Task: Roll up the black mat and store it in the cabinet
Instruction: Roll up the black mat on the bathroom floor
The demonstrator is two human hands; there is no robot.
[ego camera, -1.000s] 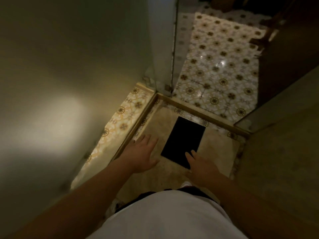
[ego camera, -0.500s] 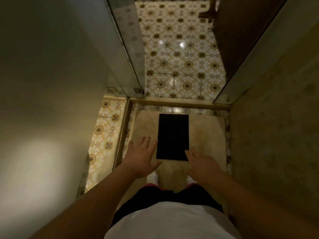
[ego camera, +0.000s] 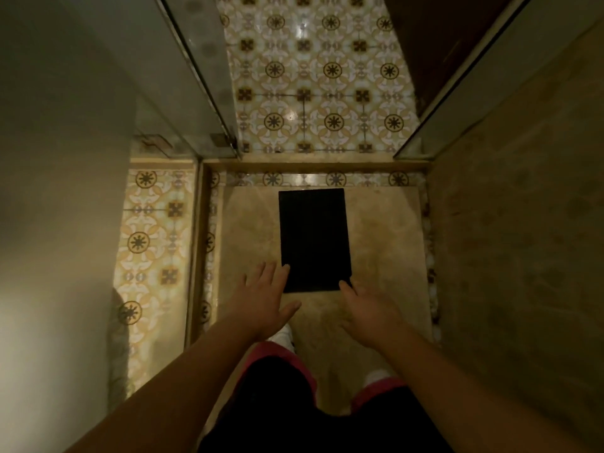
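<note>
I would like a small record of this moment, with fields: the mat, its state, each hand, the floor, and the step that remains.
mat: black mat, a dark rectangle on the beige floor slab
mat state: flat, not yet rolled
left hand: open, fingers spread, near the mat's near left corner, holding nothing
right hand: open, at the mat's near right corner, holding nothing
surroundings: patterned tiles beyond the slab
cabinet: cannot tell from this view
remaining step: roll the mat, probably from the near edge
</note>
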